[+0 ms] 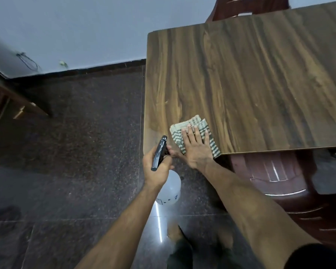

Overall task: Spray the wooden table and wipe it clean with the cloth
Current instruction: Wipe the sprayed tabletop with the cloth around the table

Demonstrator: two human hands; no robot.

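Forearms are reaching fwd from the bottom edge, w/ the left hand [157,165] nearest, its grip curling round the dark trigger head of the spray bottle [168,188], fingers wrapping the neck, nozzle pointing toward the bench [260,74] corner. Bottle is hanging off the bench edge, over the floor [76,133], its white rounded body showing below the wrist. Right hand [197,147] is lying flat, fingers straight & slightly spread, pressing the cloth [194,131] onto the near-left corner of the bench; it isn't gripping anything, just pushing down. Cloth is a folded striped rag, part hidden under the palm, one end reaching the near edge. Judging by looks: cloth is soft, light, prob. bunching if dragged by a corner, so a flat palm on the middle is the best hold; bottle likely light plastic, weight depending on fill (can't tell), best held at the neck under the trigger as now, body prob. slick if wet. Bench top is smooth wood-grain, so the cloth should be sliding easily. Further out: a dark red plastic chair [275,171] tucked under the near edge, another chair [246,8] at the far side, pale wall [85,26] beyond.
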